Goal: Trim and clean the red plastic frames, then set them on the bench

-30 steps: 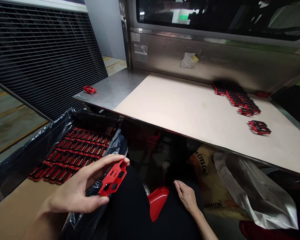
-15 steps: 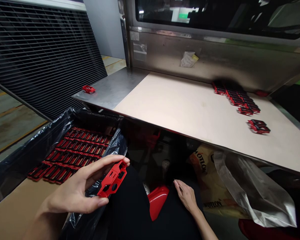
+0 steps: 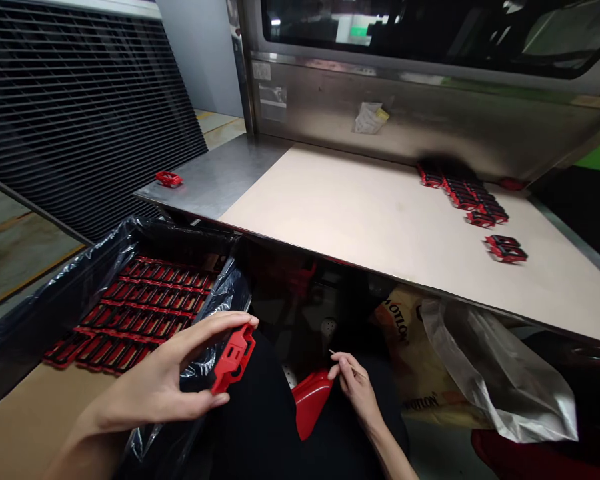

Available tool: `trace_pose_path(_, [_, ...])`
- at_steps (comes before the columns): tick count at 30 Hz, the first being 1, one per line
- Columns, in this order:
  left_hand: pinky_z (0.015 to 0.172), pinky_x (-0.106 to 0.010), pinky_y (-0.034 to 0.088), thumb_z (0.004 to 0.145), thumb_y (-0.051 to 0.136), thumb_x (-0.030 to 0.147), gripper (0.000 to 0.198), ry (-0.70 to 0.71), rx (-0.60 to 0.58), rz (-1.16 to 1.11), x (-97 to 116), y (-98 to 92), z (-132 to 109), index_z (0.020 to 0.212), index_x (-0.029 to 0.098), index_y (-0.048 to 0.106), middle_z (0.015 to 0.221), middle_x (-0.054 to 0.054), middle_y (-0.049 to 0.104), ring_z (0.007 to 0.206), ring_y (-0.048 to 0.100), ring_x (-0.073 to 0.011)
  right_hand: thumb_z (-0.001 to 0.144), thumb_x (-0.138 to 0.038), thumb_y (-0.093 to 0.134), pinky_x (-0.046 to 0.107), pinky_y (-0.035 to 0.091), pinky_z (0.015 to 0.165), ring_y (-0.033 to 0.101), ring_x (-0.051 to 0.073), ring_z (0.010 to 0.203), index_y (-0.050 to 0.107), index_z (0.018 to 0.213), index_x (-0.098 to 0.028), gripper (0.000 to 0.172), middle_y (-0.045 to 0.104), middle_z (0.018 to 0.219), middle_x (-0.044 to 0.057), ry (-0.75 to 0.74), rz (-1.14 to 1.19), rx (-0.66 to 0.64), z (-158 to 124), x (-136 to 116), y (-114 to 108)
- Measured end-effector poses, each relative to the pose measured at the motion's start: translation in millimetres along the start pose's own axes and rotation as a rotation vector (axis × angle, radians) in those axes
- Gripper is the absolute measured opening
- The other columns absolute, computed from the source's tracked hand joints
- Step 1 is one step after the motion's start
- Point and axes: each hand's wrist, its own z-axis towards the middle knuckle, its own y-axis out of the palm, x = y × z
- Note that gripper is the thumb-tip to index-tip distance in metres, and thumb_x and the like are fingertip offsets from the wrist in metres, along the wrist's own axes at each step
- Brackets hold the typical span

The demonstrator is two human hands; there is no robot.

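My left hand (image 3: 165, 380) pinches a red plastic part (image 3: 234, 357) with cut-out openings at its ends, thumb below and fingers above, over the edge of the lined box. My right hand (image 3: 356, 383) is closed above my lap on a thin pale pointed piece (image 3: 333, 352); only its tip shows, so its kind is unclear. Just left of that hand, a glossy red curved piece (image 3: 311, 407) lies on my lap. The box (image 3: 105, 257) with black plastic lining holds rows of red-and-black parts (image 3: 155, 293), next to my left hand.
On the worktable (image 3: 340, 207), several red-and-black parts (image 3: 463, 193) stand at the far right, with a pair (image 3: 505, 249) nearer. A single red part (image 3: 169, 179) sits on the metal left end. A clear plastic bag (image 3: 500, 367) hangs below the right edge. A black slatted panel (image 3: 80, 113) leans left.
My left hand has turned the red plastic part slightly, showing more of its flat side. My right hand has risen and moved left, bringing the thin piece's tip into view.
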Motion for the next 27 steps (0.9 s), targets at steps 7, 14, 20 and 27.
trace_pose_path(7, [0.118,-0.046,0.043,0.073,0.064,0.004,0.074,0.021,-0.214,0.247,7,54.0,31,0.143,0.022,0.051,0.151,-0.013,0.056,0.141,0.052,-0.0296,0.088,-0.077,0.055,0.019,0.016,0.042,0.021,0.003,0.041,0.06,0.089,-0.018,0.059,0.055,0.06,-0.004,0.108,0.389,-0.22,-28,-66,32])
trace_pose_path(14, [0.113,-0.043,0.049,0.066,0.057,-0.005,0.081,0.073,-0.276,0.277,8,109.5,40,0.142,0.022,0.05,0.147,-0.013,0.057,0.138,0.053,-0.0273,0.089,-0.07,0.062,0.02,0.018,0.045,0.024,0.005,0.046,0.055,0.082,-0.019,0.052,0.046,0.059,-0.007,0.046,0.457,-0.255,-43,-82,23])
trace_pose_path(20, [0.106,-0.042,0.055,0.061,0.056,-0.007,0.086,0.13,-0.252,0.29,-1,145.7,40,0.141,0.026,0.051,0.142,-0.011,0.061,0.131,0.059,-0.0275,0.09,-0.072,0.059,0.022,0.033,0.054,0.038,0.01,0.057,0.05,0.079,-0.021,0.053,0.045,0.066,-0.005,-0.063,0.227,-0.101,-47,-58,9])
trace_pose_path(27, [0.106,-0.047,0.055,0.074,0.053,-0.005,0.087,0.291,-0.168,0.169,-27,199.4,47,0.15,0.034,0.039,0.146,-0.011,0.059,0.134,0.059,-0.0325,0.093,-0.077,0.044,0.021,0.04,0.052,0.047,0.01,0.054,0.054,0.08,-0.02,0.059,0.05,0.062,-0.003,-0.114,0.067,-0.004,-60,-44,-10])
